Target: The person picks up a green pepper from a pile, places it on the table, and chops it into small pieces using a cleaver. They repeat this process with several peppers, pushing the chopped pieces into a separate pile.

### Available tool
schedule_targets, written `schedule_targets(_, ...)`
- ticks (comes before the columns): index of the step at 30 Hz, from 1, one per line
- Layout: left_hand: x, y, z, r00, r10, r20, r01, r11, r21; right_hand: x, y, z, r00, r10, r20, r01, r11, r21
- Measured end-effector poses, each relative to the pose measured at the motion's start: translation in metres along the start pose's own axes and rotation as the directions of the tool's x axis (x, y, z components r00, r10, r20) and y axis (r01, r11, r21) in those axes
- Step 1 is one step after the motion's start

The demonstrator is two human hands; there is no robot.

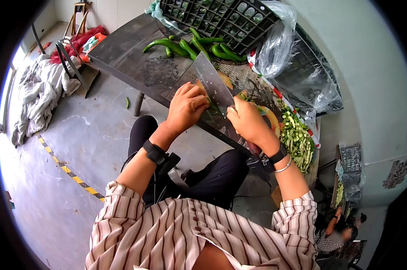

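The knife's blade (213,84) is smooth, dull-shining metal, flecked with wet bits. The peppers (164,43) look glossy and waxy. The crate (246,38) is black plastic, the bag (275,51) clear, crinkled, shiny plastic. The tabletop (124,42) looks dark and smooth; the shirt (163,229) is soft, matt cloth.

No lettering or numbers can be read; the dark marks (396,174) on the wall (378,121) are too blurred to decipher.
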State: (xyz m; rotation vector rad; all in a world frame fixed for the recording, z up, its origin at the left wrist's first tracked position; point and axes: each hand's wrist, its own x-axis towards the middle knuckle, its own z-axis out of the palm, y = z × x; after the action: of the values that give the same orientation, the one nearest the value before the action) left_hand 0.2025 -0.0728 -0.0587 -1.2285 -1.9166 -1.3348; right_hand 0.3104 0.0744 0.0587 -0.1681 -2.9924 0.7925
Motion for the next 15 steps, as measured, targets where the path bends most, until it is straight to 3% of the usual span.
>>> schedule_targets(7,-0.001,0.002,-0.002,0.999,-0.03,0.022,0.03,1.0,0.004,0.008,0.0,-0.006,0.99,0.007,0.141,-0.01,1.0,0.018)
schedule_targets(9,0.0,0.001,-0.004,0.999,-0.045,0.026,0.046,0.999,-0.012,0.012,-0.014,-0.017,0.971,0.085,0.225,-0.092,0.996,0.021)
schedule_targets(11,0.002,0.003,-0.004,0.999,-0.043,0.032,0.043,0.999,-0.005,0.017,-0.027,-0.017,0.93,0.258,0.263,-0.273,0.962,0.024)
schedule_targets(13,0.001,0.003,-0.003,0.998,-0.047,0.042,0.047,0.999,-0.015,0.024,-0.007,-0.003,0.929,0.263,0.259,-0.289,0.955,0.065)
schedule_targets(15,0.004,0.002,-0.002,0.999,-0.035,0.038,0.035,0.999,-0.014,0.031,0.005,0.012,0.998,0.012,0.062,-0.014,0.999,0.045)
